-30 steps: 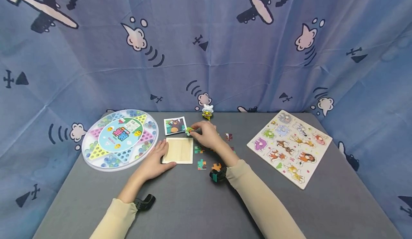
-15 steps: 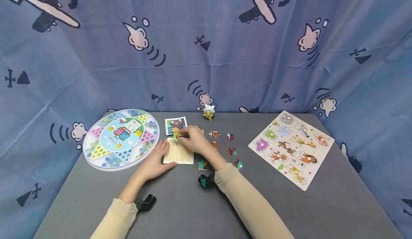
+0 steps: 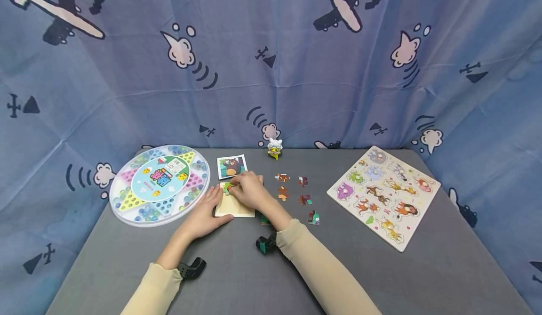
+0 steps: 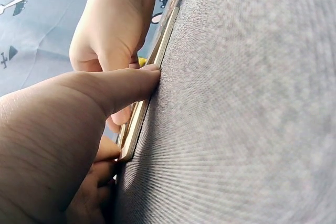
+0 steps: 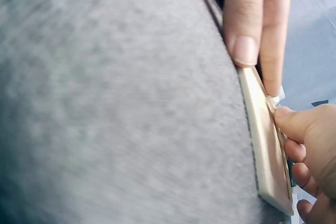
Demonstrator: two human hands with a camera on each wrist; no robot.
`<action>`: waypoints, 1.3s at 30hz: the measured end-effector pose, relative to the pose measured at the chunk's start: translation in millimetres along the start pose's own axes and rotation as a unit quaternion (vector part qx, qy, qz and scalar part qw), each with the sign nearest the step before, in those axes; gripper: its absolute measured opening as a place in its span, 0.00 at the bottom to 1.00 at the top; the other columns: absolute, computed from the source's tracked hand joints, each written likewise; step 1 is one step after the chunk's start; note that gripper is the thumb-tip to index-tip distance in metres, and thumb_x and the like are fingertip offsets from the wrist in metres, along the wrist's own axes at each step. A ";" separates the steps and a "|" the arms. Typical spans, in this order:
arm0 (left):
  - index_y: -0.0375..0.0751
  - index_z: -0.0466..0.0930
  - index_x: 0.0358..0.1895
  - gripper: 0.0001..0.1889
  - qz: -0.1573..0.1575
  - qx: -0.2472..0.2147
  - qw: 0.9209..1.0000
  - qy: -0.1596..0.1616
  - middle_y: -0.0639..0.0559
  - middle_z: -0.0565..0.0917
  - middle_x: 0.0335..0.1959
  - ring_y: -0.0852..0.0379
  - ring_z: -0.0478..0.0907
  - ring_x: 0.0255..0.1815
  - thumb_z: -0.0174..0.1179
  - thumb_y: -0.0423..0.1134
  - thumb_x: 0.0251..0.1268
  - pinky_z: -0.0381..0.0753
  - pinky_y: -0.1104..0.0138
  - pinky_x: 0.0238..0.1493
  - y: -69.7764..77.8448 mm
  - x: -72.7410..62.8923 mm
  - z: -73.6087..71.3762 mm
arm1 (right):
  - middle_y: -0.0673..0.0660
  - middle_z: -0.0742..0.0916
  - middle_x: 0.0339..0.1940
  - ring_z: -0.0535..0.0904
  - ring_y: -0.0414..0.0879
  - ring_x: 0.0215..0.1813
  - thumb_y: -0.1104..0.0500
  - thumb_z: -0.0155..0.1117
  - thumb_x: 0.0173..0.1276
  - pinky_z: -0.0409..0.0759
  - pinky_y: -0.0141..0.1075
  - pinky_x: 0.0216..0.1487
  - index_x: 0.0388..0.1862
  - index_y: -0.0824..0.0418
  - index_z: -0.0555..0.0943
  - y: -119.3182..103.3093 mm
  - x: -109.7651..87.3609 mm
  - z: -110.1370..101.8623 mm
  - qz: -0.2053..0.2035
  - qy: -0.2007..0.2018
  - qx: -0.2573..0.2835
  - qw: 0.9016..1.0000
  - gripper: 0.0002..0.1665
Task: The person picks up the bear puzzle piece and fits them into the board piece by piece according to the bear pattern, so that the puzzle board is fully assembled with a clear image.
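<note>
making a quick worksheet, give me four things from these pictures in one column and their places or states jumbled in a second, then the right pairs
1. left hand
2. right hand
3. bear picture card
4. animal board

A. lying just beyond the wooden tray
B. right of the loose puzzle pieces, set at an angle
C. resting along the tray's left edge
D. pinching a green puzzle piece

Pairs: 1-C, 2-D, 3-A, 4-B

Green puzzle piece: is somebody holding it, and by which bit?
The right hand seems to hold the green puzzle piece by its right side; the exact grip is hidden.
</note>
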State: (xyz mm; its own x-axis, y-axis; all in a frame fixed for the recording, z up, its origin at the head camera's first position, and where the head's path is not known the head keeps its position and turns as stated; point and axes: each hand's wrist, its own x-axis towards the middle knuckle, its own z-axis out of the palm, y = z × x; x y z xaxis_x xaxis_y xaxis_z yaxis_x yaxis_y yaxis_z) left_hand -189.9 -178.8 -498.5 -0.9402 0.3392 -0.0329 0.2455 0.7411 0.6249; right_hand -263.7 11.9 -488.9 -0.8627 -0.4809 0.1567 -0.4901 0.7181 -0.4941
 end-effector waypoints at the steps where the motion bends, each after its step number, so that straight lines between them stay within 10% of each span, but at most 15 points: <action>1: 0.23 0.54 0.81 0.50 0.001 0.001 1.000 0.000 0.30 0.52 0.85 0.31 0.43 0.87 0.67 0.55 0.73 0.46 0.39 0.85 0.0 -0.1 0.1 | 0.56 0.90 0.51 0.81 0.53 0.56 0.52 0.72 0.75 0.69 0.50 0.53 0.55 0.58 0.90 -0.8 -0.2 0.3 0.000 -0.001 -0.004 1.000 0.15; 39: 0.26 0.57 0.82 0.45 0.039 0.014 0.999 -0.005 0.32 0.50 0.86 0.28 0.43 0.86 0.64 0.53 0.75 0.44 0.37 0.85 -0.2 -1.8 -1.0 | 0.56 0.89 0.56 0.82 0.52 0.61 0.52 0.73 0.74 0.70 0.49 0.53 0.55 0.55 0.92 -12.5 -3.4 3.8 0.014 0.011 -0.031 0.999 0.14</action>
State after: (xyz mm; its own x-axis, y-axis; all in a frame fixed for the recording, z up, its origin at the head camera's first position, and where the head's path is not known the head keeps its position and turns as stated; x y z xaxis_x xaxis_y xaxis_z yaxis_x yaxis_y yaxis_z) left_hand -188.6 -180.2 -497.8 -0.9154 0.4026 0.0078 0.3251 0.7275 0.6041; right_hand -254.2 2.7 -486.5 -0.8786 -0.4493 0.1619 -0.4713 0.7613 -0.4453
